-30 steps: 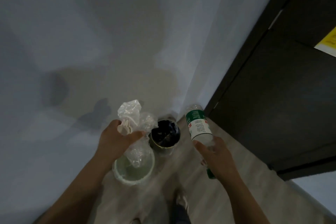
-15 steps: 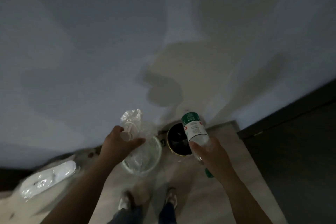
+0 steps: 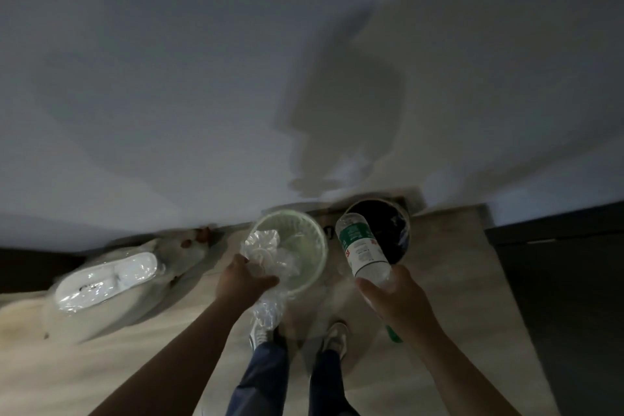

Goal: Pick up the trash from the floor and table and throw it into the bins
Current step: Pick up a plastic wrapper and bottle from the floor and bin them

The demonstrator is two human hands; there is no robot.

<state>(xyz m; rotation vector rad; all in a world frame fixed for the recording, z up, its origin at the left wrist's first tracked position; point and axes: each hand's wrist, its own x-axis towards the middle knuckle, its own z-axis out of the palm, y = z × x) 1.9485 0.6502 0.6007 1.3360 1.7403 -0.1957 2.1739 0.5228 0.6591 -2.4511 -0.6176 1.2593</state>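
Observation:
My left hand grips crumpled clear plastic wrap, which hangs over the near rim of a pale green basket bin standing on the floor by the wall. My right hand holds a clear plastic bottle with a green and white label, its base pointing up and away over the dark round bin next to the green one. The bottle's green cap end pokes out below my right wrist.
A white object wrapped in clear plastic lies on the floor at the left against the wall. A dark door or cabinet stands at the right. My two feet are just in front of the bins.
The view has swung left and down, so the bins sit higher and nearer. My left hand has lowered the plastic wrap onto the green bin; the bottle has moved over the dark bin.

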